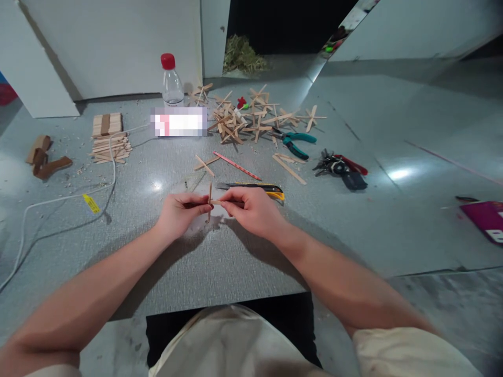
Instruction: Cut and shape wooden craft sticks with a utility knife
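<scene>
Sticks [215,202], crossed, between left grip [179,212] and right grip [253,210]

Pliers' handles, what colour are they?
The handles are mostly teal; the head view shows them best.

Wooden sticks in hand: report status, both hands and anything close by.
Left hand and right hand closed on wooden sticks, held crosswise. Utility knife just beyond right hand, partly hidden. Pliers farther off.
</scene>
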